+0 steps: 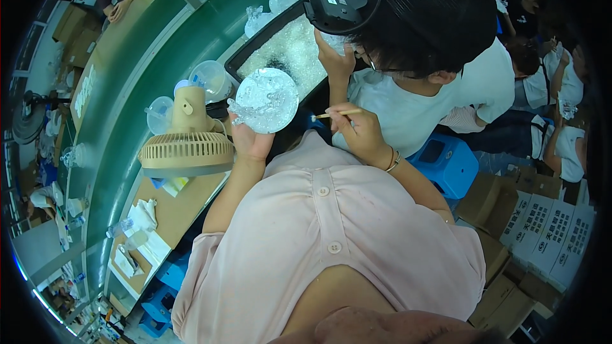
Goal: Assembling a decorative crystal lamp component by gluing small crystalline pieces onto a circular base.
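Observation:
My left hand (254, 143) grips the lower edge of a round, clear-white disc (275, 103) with a glittery raised ornament on its face. In my right hand (360, 135) is a thin wooden-handled brush (334, 114), pinched between the fingers. The brush tip points left toward the disc and stays apart from it. Just beyond the disc lies a black-rimmed tray (237, 62) filled with small clear sparkling granules. A co-worker's hand (336, 60) is raised at the tray's right side.
A beige fan (187, 151) stands close to my left forearm, with clear plastic tubs (211, 80) behind it. Beyond runs a curved green conveyor (137, 67) bearing more clear ornaments. A co-worker in white (433, 99) sits close on my right, near a blue stool (444, 164) and cardboard boxes (491, 204).

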A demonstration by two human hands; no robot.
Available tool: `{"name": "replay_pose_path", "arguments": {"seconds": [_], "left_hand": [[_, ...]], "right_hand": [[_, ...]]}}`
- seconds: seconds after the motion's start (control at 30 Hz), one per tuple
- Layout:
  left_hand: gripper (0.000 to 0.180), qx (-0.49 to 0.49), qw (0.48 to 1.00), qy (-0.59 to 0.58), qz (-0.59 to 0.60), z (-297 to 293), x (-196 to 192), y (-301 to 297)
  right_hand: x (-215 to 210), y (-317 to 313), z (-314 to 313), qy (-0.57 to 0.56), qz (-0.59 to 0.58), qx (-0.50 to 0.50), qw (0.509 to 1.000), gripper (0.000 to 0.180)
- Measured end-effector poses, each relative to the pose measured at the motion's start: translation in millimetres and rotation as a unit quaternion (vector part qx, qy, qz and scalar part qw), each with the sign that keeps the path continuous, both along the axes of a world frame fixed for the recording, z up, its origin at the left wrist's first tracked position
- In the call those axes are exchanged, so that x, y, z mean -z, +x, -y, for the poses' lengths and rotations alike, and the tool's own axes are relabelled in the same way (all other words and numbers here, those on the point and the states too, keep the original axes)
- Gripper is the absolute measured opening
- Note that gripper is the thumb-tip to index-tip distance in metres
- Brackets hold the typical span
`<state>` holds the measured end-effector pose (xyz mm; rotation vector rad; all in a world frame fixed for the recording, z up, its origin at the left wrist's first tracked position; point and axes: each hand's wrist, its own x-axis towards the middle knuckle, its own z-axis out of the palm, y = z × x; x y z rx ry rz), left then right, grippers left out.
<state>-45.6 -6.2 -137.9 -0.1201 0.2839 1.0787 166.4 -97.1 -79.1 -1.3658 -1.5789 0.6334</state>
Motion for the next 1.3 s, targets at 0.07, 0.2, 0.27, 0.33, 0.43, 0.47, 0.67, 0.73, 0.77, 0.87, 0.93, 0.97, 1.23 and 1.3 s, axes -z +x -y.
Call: {"name": "replay_pose_path", "arguments": {"seconds": [0.07,0.2,0.27,0.33,0.43,0.47,0.67,0.73,0.77,0.87,0.93,0.97,1.23,1.3], "left_hand": [[0.051,-0.001,1.0,0.0,0.013,-0.3,1.6,-0.4],[0.05,-0.017,1.0,0.01,-0.01,-3.0,4.8,0.5],[0.05,-0.023,1.0,0.012,-0.002,-4.1,4.8,0.7],[0.05,-0.019,1.0,0.021,-0.013,-4.8,3.1,1.2],[0.051,-0.023,1.0,0.018,-0.003,-5.8,0.3,-0.7],[0.051,-0.022,1.0,0.018,-0.003,-6.6,-1.7,0.0],[0.051,-0.021,0.999,0.033,0.019,-7.3,-12.9,2.2],[0.051,-0.024,0.999,0.022,0.022,-9.5,-15.2,3.5],[0.051,-0.024,0.999,0.022,0.022,-9.6,-16.1,3.1],[0.05,-0.017,0.998,0.044,0.051,-10.6,-17.5,3.8],[0.05,-0.042,0.999,0.025,0.005,-12.6,-17.0,6.1],[0.05,-0.041,0.999,0.025,0.004,-13.1,-16.4,7.1],[0.049,-0.047,0.998,0.028,-0.015,-14.2,-14.8,11.2],[0.048,-0.046,0.999,0.021,-0.02,-13.4,-14.6,10.7]], "right_hand": [[4.9,0.9,-11.0,0.014,0.013,0.013,1.0,0.014],[19.2,-3.3,-26.0,-0.035,0.087,0.008,0.996,0.019],[17.2,-4.6,-29.2,-0.121,0.063,0.002,0.991,0.021],[6.4,-3.1,-35.3,-0.169,-0.028,-0.04,0.984,0.024],[-3.5,-2.1,-43.0,-0.242,-0.166,-0.104,0.95,0.029],[0.4,2.0,-44.4,-0.242,-0.166,-0.104,0.95,0.029],[12.3,-10.8,-35.0,-0.132,-0.512,-0.198,0.825,0.031],[18.9,-14.9,-28.5,-0.14,-0.373,-0.164,0.903,0.03],[19.0,-18.7,-25.4,-0.145,-0.224,-0.124,0.956,0.028],[18.0,-27.2,-24.7,-0.008,-0.037,-0.09,0.995,0.018],[18.6,-31.2,-24.2,0.134,0.07,-0.094,0.984,0.007],[18.8,-34.3,-23.3,0.134,0.069,-0.094,0.984,0.007],[19.1,-42.6,-23.1,0.166,0.094,-0.094,0.977,0.005],[18.7,-43.1,-24.0,0.166,0.107,-0.09,0.976,0.005]]}}
